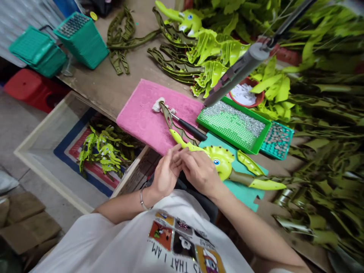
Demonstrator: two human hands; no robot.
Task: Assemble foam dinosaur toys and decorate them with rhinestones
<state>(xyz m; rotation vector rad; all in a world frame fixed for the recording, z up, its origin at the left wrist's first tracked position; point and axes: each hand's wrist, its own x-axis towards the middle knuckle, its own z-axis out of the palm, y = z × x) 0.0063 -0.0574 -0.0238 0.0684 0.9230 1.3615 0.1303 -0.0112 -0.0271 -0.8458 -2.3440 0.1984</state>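
My left hand [167, 171] and my right hand [200, 171] meet at the fingertips over the front edge of the pink pad [139, 110]. Both are closed, fingers bent and pressed together; whatever lies between them is too small or hidden. Just beyond the fingers is a lime-green plastic dinosaur-like toy head [224, 162] with a blue eye, lying on a teal foam mat [247, 197]. A hammer [189, 128] with a black handle rests on the pad, beside a dark olive curved plastic piece [167, 113].
A green perforated tray [236, 127] holds small metal parts, with a teal basket [277, 139] of parts beside it. A grey tool [241, 72] hangs over the table. Olive pieces [321, 159] pile up at right. A crate [45, 151] holding assembled toys stands at left.
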